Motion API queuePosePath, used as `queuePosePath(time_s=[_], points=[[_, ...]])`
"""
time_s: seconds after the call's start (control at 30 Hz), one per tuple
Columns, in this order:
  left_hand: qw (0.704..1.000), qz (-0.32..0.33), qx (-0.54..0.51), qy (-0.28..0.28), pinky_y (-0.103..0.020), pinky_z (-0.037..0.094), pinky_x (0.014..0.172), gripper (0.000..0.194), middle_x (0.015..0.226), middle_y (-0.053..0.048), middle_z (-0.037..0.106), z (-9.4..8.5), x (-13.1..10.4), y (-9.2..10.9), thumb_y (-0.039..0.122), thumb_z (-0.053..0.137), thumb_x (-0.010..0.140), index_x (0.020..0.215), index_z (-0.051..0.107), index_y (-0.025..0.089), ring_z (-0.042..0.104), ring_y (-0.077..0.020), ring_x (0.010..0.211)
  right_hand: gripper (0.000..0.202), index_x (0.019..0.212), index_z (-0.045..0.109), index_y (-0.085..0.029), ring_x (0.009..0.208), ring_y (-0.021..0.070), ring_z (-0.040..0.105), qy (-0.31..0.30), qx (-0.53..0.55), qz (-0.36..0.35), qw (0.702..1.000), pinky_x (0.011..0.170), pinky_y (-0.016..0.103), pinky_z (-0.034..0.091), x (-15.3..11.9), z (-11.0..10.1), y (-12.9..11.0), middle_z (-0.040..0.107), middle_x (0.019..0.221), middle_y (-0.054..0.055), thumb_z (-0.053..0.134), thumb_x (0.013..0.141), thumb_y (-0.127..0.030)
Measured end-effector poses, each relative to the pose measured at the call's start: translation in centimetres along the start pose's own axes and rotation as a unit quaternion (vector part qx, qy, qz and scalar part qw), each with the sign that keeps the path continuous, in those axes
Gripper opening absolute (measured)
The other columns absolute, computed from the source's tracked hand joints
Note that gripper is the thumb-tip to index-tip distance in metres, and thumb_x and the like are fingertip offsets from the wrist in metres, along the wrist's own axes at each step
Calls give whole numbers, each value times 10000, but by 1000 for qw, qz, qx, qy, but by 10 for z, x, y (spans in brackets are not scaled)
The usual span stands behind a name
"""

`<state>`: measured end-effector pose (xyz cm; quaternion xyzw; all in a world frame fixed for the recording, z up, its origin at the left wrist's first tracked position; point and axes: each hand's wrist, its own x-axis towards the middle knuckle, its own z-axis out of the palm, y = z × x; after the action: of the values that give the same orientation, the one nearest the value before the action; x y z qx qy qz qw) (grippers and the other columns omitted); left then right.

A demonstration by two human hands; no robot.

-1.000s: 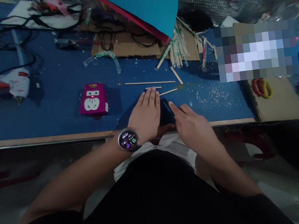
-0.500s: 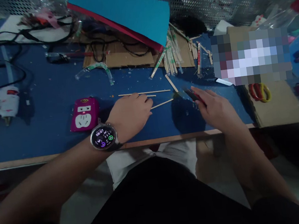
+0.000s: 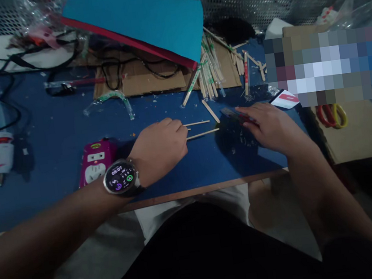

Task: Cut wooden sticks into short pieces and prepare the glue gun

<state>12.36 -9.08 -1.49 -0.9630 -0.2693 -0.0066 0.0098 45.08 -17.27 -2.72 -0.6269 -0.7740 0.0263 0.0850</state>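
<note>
Fingers curled, my left hand point(image 3: 162, 149) is closed over thin wooden sticks point(image 3: 202, 134) low on the blue tabletop. Their pale ends stick out to the right of the fingers, and the rest is hidden under the hand. To the right, my right hand point(image 3: 269, 127) grips what looks like a utility knife point(image 3: 245, 117), reddish at the handle, its blurred flat front pointing left. The knife is apart from the sticks. A flat wooden craft stick point(image 3: 210, 111) lies between the two hands, a little farther back.
A purple power socket point(image 3: 97, 158) sits beside my left wrist. At far left stands a white glue gun point(image 3: 0, 155) with black cables. Blue foam sheets point(image 3: 138, 23), cardboard point(image 3: 151, 81) and wrapped wooden sticks point(image 3: 210, 73) are behind. Red and yellow-handled scissors point(image 3: 332, 116) lie at right.
The thin sticks, loosely spread under my left fingers before, now sit closer together in a tighter grip. The knife in my right hand has turned flatter. The whole view has shifted slightly.
</note>
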Motion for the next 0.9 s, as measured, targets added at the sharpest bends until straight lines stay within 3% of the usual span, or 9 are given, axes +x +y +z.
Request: queuePosePath(time_s=[0.17, 0.3, 0.43, 0.5, 0.7, 0.9], points=[[990, -41, -126, 53, -332, 440, 654, 170, 870, -26, 760, -1, -3, -7, 289, 550, 1049, 1024, 691, 197, 708, -206, 779, 490, 1519, 657, -156, 1250, 377, 703, -28, -11, -13, 999, 1122, 581, 541, 21, -10, 12, 751, 1351, 177, 524, 1067, -289], [973, -49, -196, 110, -310, 460, 656, 187, 895, 3, 802, 0, -10, -7, 318, 527, 1048, 1056, 688, 224, 746, -178, 769, 419, 1453, 716, -237, 1160, 333, 725, 1, 95, -32, 995, 1011, 502, 569, 39, -26, -15, 762, 1285, 143, 514, 1113, -378], [969, -46, -189, 155, -306, 505, 699, 214, 916, -10, 815, -2, -16, -7, 293, 500, 1057, 1005, 698, 231, 755, -174, 803, 424, 1202, 816, -260, 904, 212, 733, -32, 329, -115, 937, 773, 343, 548, 53, -43, -50, 796, 1061, 70, 460, 1163, -486], [966, -37, -191, 173, -300, 523, 727, 191, 900, -7, 807, -3, -18, -7, 258, 516, 1046, 1000, 700, 233, 753, -168, 808, 429, 1125, 822, -241, 807, 179, 720, -65, 378, -137, 913, 696, 304, 526, 56, -46, -61, 797, 957, 46, 481, 1159, -500], [965, -20, -159, 205, -305, 516, 705, 195, 807, 5, 757, -5, -21, -6, 237, 542, 1067, 965, 708, 230, 721, -170, 757, 157, 1039, 804, -221, 664, 111, 688, -50, 344, -154, 925, 627, 246, 465, 53, -27, -74, 795, 840, -15, 696, 1074, -330], [969, 7, -165, 184, -313, 563, 803, 196, 923, -8, 813, -2, -22, -7, 262, 564, 1092, 1090, 758, 233, 775, -181, 869, 152, 1008, 782, -232, 623, 113, 678, -14, 345, -144, 927, 609, 253, 474, 49, -9, -78, 779, 783, -23, 674, 1086, -305]])
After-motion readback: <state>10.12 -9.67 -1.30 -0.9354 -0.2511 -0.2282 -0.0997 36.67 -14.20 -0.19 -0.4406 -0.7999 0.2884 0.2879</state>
